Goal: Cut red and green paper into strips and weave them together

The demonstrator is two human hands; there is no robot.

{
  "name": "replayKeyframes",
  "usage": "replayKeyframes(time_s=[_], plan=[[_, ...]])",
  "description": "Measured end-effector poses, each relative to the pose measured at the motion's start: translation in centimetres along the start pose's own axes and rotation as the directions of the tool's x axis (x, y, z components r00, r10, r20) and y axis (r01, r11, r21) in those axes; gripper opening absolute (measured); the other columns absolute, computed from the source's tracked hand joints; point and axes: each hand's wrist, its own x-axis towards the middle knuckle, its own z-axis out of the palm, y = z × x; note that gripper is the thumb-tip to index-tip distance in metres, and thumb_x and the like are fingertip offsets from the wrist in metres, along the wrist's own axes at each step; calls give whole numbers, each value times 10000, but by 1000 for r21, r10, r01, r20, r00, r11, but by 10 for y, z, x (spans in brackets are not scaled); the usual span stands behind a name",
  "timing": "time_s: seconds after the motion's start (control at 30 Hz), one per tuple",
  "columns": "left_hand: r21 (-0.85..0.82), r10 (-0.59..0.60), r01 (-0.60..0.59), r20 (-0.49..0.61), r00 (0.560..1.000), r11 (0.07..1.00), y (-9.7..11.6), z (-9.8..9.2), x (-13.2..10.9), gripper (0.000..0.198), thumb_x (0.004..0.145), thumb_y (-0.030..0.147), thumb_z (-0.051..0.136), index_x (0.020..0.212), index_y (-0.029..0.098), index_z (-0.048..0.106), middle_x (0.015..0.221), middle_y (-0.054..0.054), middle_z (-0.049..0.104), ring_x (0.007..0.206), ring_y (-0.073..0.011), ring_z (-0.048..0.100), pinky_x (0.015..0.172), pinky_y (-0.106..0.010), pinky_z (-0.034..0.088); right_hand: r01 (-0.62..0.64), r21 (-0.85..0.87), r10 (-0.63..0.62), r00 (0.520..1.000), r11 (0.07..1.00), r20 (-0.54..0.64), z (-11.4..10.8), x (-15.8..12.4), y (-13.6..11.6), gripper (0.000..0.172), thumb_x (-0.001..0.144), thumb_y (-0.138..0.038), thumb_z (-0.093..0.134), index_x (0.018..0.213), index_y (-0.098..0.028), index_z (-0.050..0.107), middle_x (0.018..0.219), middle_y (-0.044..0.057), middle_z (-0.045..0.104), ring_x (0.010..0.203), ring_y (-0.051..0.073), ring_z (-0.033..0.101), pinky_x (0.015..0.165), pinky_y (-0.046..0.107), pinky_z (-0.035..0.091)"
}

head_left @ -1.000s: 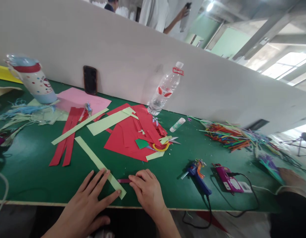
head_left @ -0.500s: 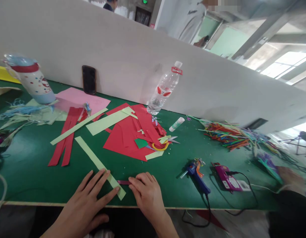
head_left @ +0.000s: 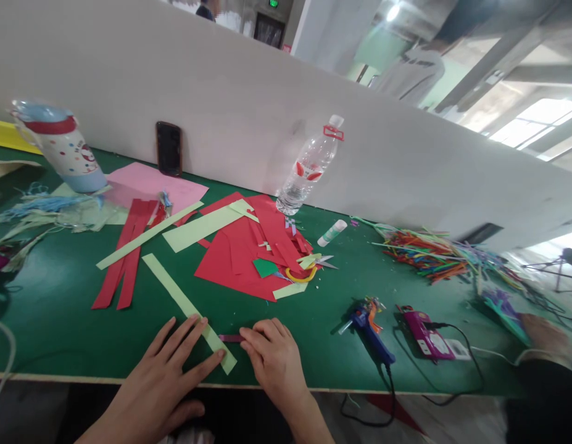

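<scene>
My left hand (head_left: pixel 169 364) lies flat with fingers spread, its fingertips pressing a pale green paper strip (head_left: pixel 172 288) onto the table. The strip runs slantwise toward the table's front edge. In my right hand (head_left: pixel 271 354), closed in a pinch, is a slim purple tool that looks like a utility knife (head_left: pixel 231 338); my fingers hide most of it. Its narrow end points left and meets the strip's right side between my hands. Beyond lie red paper sheets (head_left: pixel 221 265), red strips (head_left: pixel 128 259), more pale green strips (head_left: pixel 200 231) and yellow-handled scissors (head_left: pixel 300 275).
A glue stick (head_left: pixel 332 233), water bottle (head_left: pixel 308 166), phone (head_left: pixel 169 148) and patterned flask (head_left: pixel 68 151) stand toward the back. To the right are a blue glue gun (head_left: pixel 371 333), a purple power strip (head_left: pixel 424 333), colourful pipe cleaners (head_left: pixel 424 253) and another person's hand (head_left: pixel 549 333).
My hands keep the same hold and place. The view has shifted very slightly, and a person in the background beyond the partition has moved right.
</scene>
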Motion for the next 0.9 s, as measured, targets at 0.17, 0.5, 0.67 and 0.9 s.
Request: replayKeyframes(time_s=[0.17,0.5,0.67,0.9], plan=[[-49,-32,31,-10,999,998,1,3,-2,758,799,758,578,1461,417,435,1583,-64,402,1440,-309,358,1218,-487,78,-14,3,14,1000,1000,-2,0,1,-1,174,947,-196,590,1063,-248,709,865,35,634,792,193,569,714,318,448],[-26,-18,17,-5,1000,1000,1,1,1,750,795,747,595,1465,470,402,1590,-59,388,1429,-326,369,1197,-502,104,-29,13,29,999,1000,-22,2,1,-3,171,960,-206,579,1060,-248,711,859,38,638,794,196,577,715,318,448],[-41,-32,31,-30,999,999,2,-1,3,748,786,775,573,1448,453,442,1553,-51,446,1408,-318,394,1198,-493,106,-15,-12,15,1000,1000,-12,3,3,-2,165,951,-210,604,1064,-257,715,862,34,639,795,190,578,711,313,456],[-11,-10,10,-8,1000,1000,1,1,0,761,795,771,563,1468,453,405,1572,-81,409,1431,-320,370,1201,-492,89,-10,8,10,1000,1000,-13,4,5,1,167,957,-204,598,1061,-252,719,868,37,643,802,190,579,741,320,467]])
